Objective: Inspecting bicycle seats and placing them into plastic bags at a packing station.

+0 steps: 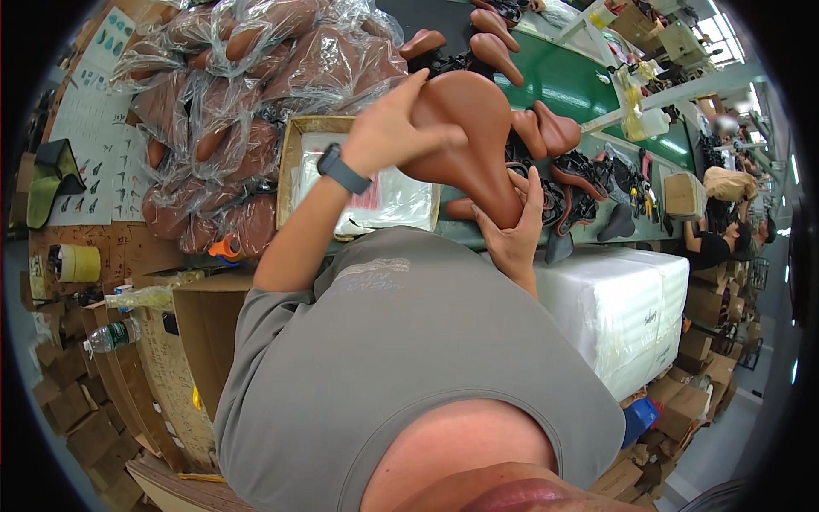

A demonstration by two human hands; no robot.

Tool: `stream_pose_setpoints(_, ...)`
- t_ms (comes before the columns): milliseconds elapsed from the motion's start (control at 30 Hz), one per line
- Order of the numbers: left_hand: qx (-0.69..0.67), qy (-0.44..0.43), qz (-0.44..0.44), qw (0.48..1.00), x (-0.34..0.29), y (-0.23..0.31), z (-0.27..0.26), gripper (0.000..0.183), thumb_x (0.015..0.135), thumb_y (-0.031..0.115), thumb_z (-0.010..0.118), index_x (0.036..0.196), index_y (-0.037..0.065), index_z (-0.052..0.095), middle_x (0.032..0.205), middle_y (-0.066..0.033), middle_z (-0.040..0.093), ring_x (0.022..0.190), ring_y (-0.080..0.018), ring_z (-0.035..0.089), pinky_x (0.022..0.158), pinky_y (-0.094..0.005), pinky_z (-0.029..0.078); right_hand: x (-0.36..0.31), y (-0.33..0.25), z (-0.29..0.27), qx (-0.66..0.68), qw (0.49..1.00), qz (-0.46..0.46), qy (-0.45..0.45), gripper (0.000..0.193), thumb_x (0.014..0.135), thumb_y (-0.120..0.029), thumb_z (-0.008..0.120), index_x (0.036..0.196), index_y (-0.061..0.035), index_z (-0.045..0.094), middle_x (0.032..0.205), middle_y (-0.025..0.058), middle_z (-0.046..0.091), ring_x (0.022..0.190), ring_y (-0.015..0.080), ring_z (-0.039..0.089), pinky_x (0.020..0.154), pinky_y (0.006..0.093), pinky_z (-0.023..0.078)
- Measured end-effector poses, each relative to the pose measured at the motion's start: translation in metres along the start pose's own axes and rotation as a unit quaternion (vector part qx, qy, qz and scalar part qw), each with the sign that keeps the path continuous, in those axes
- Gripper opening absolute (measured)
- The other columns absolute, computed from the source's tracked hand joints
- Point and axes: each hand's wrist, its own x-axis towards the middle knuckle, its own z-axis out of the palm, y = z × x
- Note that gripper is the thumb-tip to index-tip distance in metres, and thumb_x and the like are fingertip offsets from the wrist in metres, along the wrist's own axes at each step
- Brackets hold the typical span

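A brown bicycle saddle point(469, 128) is held up over the bench's near edge, wide end away from me and nose toward me. My left hand point(394, 128) grips the left side of its wide end, thumb lying across the smooth top. With my right hand point(516, 229) I hold the narrow nose, fingers along its right side. The saddle's underside is hidden. Under my left forearm is an open carton point(290, 171) with a stack of clear plastic bags point(388, 205) in it.
Plastic-wrapped brown saddles point(247, 94) are heaped at the left. Several unwrapped saddles point(556, 128) lie on the green bench point(546, 72) beyond and to the right. A white wrapped block point(610, 303) stands near my right side, and an open cardboard box point(205, 324) at my left.
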Motion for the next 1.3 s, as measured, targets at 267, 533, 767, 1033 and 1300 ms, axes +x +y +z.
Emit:
stream_pose_setpoints(267, 0.212, 0.029, 0.046, 0.976, 0.005, 0.017, -0.012, 0.088, 0.081, 0.055, 0.096, 0.143, -0.003, 0.075, 0.12, -0.0229, 0.081, 0.113, -0.039, 0.079, 0.104, -0.0473, 0.062, 0.004, 0.005, -0.002, -0.005, 0.999, -0.027, -0.017, 0.111, 0.081, -0.003, 0.099, 0.171, 0.0007, 0.035, 0.149, 0.0247, 0.062, 0.125, 0.0371, 0.072, 0.104, 0.0446, 0.061)
stream_pose_setpoints(533, -0.16, -0.042, -0.15, 0.975, 0.002, -0.044, -0.022, 0.063, 0.102, 0.034, 0.088, 0.151, -0.001, 0.071, 0.135, -0.0159, 0.079, 0.119, -0.0166, 0.075, 0.104, -0.0326, 0.061, -0.003, 0.008, 0.003, 0.035, 0.999, 0.017, -0.008, 0.11, 0.082, -0.001, 0.099, 0.171, 0.0006, 0.036, 0.147, 0.0235, 0.063, 0.124, 0.0353, 0.072, 0.103, 0.0437, 0.061)
stream_pose_setpoints(767, 0.43, 0.068, 0.062, 0.898, -0.033, 0.013, 0.046, 0.134, 0.07, 0.067, 0.098, 0.174, 0.005, 0.04, 0.15, -0.027, 0.065, 0.139, -0.0421, 0.064, 0.12, -0.0472, 0.051, 0.0, 0.016, 0.008, -0.064, 0.997, -0.04, -0.026, 0.105, 0.08, -0.009, 0.099, 0.169, -0.002, 0.043, 0.141, 0.0215, 0.068, 0.124, 0.041, 0.069, 0.101, 0.0482, 0.06)
stream_pose_setpoints(1033, -0.171, -0.016, -0.141, 0.975, 0.008, -0.161, 0.036, 0.038, 0.099, 0.033, 0.084, 0.127, 0.006, 0.083, 0.109, -0.0132, 0.086, 0.103, -0.0255, 0.084, 0.087, -0.0409, 0.065, -0.018, 0.018, -0.01, -0.078, 0.995, 0.063, -0.029, 0.107, 0.082, -0.006, 0.098, 0.171, -0.0029, 0.039, 0.143, 0.0206, 0.068, 0.124, 0.0377, 0.069, 0.106, 0.047, 0.057)
stream_pose_setpoints(1300, 0.321, -0.156, -0.235, 0.904, -0.091, -0.325, 0.103, 0.033, 0.1, 0.043, 0.08, 0.106, 0.011, 0.083, 0.111, -0.0182, 0.083, 0.107, -0.042, 0.078, 0.095, -0.0536, 0.061, -0.03, -0.001, -0.059, 0.349, 0.894, 0.257, 0.111, 0.107, 0.093, -0.017, 0.094, 0.176, -0.0022, 0.028, 0.148, 0.0117, 0.063, 0.114, 0.0238, 0.067, 0.083, 0.0365, 0.058)
